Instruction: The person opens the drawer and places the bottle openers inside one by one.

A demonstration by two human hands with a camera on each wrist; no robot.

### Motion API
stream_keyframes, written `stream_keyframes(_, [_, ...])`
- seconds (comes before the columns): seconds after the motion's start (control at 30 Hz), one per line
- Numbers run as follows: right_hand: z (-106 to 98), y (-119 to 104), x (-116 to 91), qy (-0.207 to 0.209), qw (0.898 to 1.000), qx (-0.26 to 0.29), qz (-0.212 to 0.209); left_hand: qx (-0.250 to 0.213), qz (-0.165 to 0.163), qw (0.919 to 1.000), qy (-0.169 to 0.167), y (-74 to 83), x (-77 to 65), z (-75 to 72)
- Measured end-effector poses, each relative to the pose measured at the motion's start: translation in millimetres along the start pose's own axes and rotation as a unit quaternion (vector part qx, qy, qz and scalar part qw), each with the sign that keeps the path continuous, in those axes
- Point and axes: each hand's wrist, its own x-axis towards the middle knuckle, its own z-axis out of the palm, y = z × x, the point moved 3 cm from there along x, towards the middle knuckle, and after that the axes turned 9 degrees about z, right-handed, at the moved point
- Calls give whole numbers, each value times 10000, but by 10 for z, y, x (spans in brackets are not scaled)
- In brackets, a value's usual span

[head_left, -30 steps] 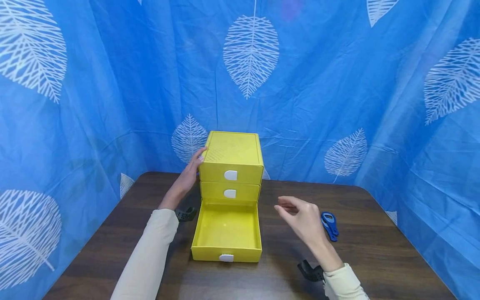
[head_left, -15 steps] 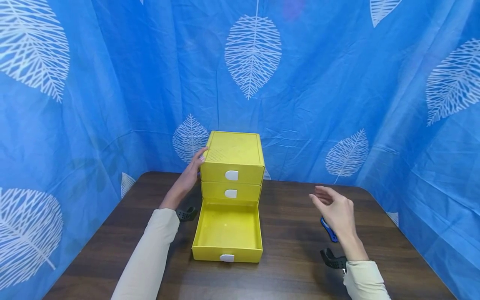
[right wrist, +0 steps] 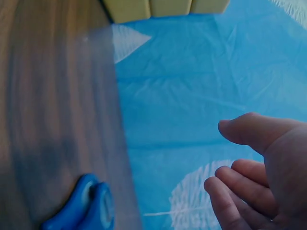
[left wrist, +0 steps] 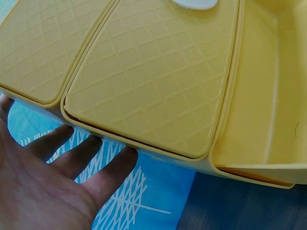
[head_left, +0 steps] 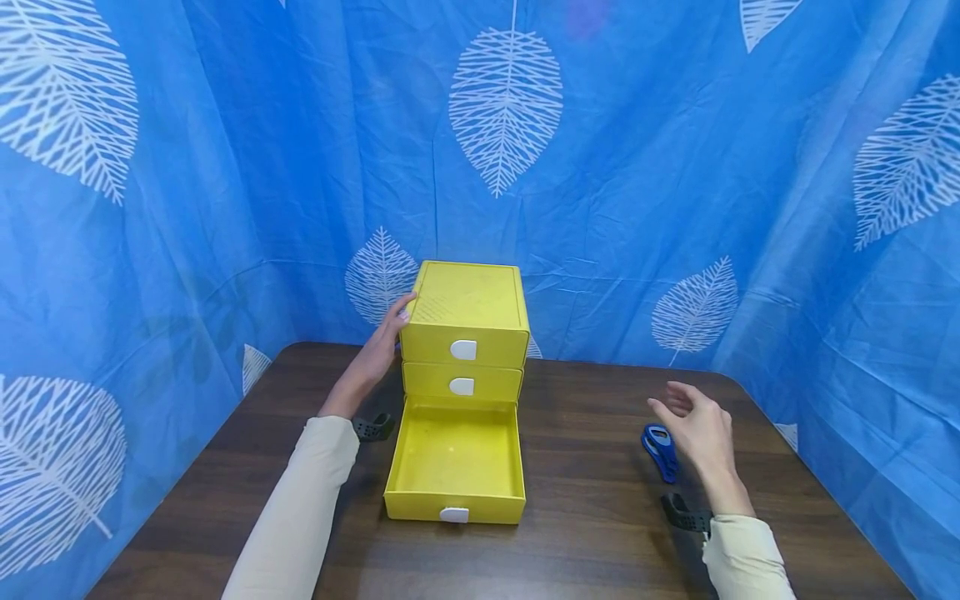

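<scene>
A yellow drawer unit (head_left: 468,296) with white tab handles stands mid-table, its bottom drawer (head_left: 420,507) pulled far out and bare inside. My left hand (head_left: 375,357) lies along the unit's left side, thumb at the top edge. In the left wrist view the spread fingers (left wrist: 108,177) reach the side wall below the upper two drawers, which are pushed in. My right hand (head_left: 699,423) hovers over the table's right part, holding nothing, fingers loosely bent and thumb apart. Just left of it lies a blue tool (head_left: 661,452) with loop-like ends, also low in the right wrist view.
The dark wooden table (head_left: 585,508) has rounded back corners. A blue curtain (head_left: 600,208) with white leaf prints hangs close behind and on both sides. Black wrist straps (head_left: 685,512) sit at both wrists.
My right hand has moved rightward from beside the open drawer, passing over the blue tool to its right side. The left hand stays on the drawer unit, and the drawer has not moved.
</scene>
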Motion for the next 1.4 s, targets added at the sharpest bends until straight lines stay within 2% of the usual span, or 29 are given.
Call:
stream_keyframes(0.2, [77,217,47,-547,9962,-392,544,29,13,10000,8,-12,3,2])
stream_keyframes(0.4, [182,441,90,-916,9910,-731,654,-8,40,10000,21,-8,5,9])
stream_keyframes(0.67, [286,636,98,-1340,9838,-839,847,-28,-44,10000,49,-1,0,15])
stream_keyframes(0.97, [328,678,100,-1345,9835,-823,888,-38,-70,9999,71,-2,1,15])
stream_keyframes(1.4, [308,602,97,-864,9915,-711,671,-18,-52,10000,52,-20,7,23])
